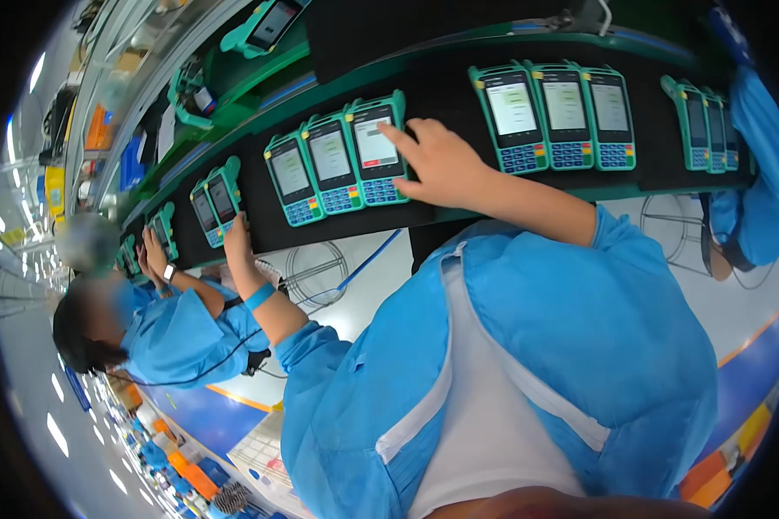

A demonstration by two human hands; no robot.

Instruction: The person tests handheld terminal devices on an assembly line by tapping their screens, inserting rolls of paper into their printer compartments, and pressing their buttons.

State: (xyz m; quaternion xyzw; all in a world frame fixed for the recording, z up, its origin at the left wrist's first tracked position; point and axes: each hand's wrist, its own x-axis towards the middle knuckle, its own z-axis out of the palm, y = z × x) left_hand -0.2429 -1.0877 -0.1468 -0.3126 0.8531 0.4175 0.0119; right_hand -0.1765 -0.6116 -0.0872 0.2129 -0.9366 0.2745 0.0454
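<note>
The right hand (446,166), index finger extended and thumb apart, is at the screen (372,143) of a green card-payment terminal (378,170) by the workbench's (443,93) near edge; tap squarely, thumb clear of the keypad (383,191). The keypad end faces that edge, long axis crossing the bench. Whether the left hand (237,245) grips the paired terminal (222,199), I cannot tell.

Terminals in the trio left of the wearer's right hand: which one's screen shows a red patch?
The rightmost terminal, with the right hand reaching over it; the middle terminal and left terminal screens show none.
</note>
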